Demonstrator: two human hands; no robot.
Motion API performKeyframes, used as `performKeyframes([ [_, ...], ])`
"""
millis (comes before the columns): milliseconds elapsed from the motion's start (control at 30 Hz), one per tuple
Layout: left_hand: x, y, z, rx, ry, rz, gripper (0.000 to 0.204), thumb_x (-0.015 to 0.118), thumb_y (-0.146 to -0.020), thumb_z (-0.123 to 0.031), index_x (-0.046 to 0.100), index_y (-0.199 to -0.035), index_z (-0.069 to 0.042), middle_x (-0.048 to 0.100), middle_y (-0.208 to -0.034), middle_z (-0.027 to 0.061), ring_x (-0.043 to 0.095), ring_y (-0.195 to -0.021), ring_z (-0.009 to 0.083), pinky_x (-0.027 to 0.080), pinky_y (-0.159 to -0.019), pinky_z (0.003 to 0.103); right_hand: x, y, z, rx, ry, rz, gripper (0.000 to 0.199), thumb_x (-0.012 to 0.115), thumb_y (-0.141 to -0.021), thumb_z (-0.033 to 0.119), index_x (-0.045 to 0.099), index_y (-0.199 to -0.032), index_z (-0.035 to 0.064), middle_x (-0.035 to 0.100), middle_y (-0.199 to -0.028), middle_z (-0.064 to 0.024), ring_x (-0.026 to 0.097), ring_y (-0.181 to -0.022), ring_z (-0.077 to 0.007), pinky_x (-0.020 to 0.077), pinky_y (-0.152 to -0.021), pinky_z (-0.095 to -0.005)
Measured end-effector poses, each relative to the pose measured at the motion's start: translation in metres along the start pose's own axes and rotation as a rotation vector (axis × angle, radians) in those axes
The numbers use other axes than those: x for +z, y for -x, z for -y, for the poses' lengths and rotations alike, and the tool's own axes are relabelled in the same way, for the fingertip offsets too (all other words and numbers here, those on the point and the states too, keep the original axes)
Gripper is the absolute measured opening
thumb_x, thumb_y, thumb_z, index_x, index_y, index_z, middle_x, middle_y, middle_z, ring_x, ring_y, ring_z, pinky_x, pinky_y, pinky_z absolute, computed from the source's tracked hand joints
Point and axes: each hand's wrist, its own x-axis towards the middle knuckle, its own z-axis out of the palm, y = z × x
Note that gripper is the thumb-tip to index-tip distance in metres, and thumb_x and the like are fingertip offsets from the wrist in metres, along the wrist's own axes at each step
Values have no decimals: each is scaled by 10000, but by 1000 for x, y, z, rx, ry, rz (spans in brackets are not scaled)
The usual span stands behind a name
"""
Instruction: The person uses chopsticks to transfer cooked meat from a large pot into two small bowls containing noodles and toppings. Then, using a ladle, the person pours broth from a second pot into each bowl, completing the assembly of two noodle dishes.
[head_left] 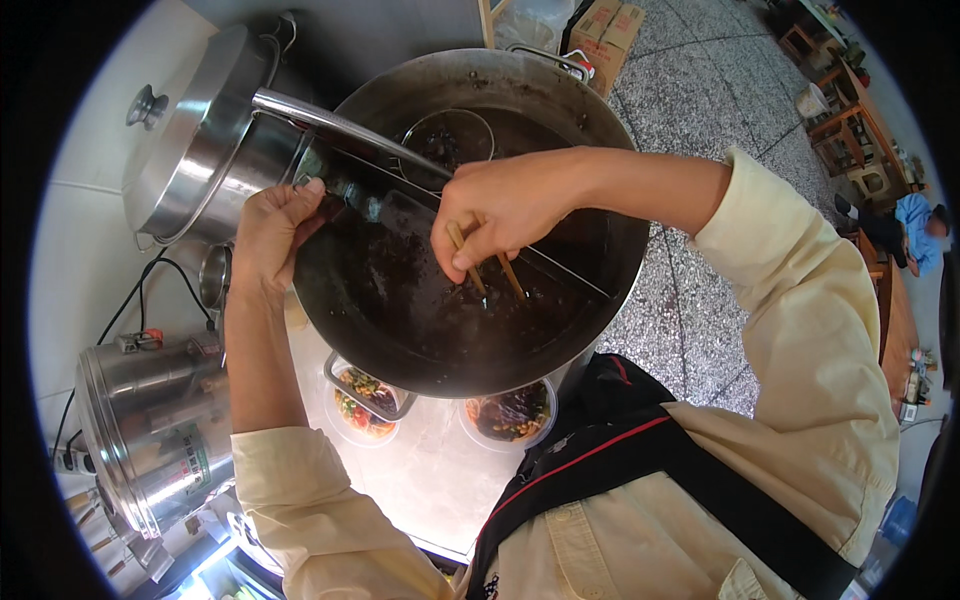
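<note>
A wide metal pot (628,110) holds dark brown broth (400,300), and a thin metal bar divides it across the middle. My right hand (515,205) is over the pot, closed round a pair of wooden chopsticks (470,262) whose lower ends point down into the broth. At the pot's left side my left hand (275,225) is closed in a pinch by the rim; what its fingers grip is hidden. A thick metal tube handle (340,125) slants across the pot behind both hands, near a round wire ring (490,135) in the far part.
Below the pot, two round bowls of food, one left (365,415) and one right (510,412), stand on a pale counter (420,480). A lidded steel pot (195,130) and a steel drum (150,400) line the left. Far back sits a cardboard box (605,35); a person (915,230) is far right.
</note>
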Motion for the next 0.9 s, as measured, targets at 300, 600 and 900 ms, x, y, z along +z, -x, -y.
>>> performKeyframes([
  [300,0,-2,-1,4,-14,-8,196,622,-867,-162,596,-783,13,647,-798,88,624,-744,159,502,-753,272,18,-14,-10,-73,110,66,123,584,-824,112,673,-887,53,674,-777,-50,628,-697,-173,463,-615,-308],
  [600,11,3,-6,2,32,-31,155,658,-835,-123,580,-762,-11,625,-750,64,599,-671,119,502,-661,213,10,-25,-10,13,-34,210,130,591,-843,130,672,-894,42,631,-820,-69,600,-696,-155,527,-544,-275],
  [900,9,1,-3,-11,11,1,152,645,-847,-139,580,-797,-11,624,-786,62,599,-726,128,495,-705,228,16,-28,-1,24,46,184,133,611,-830,141,663,-884,30,633,-803,-84,607,-703,-166,528,-552,-290],
])
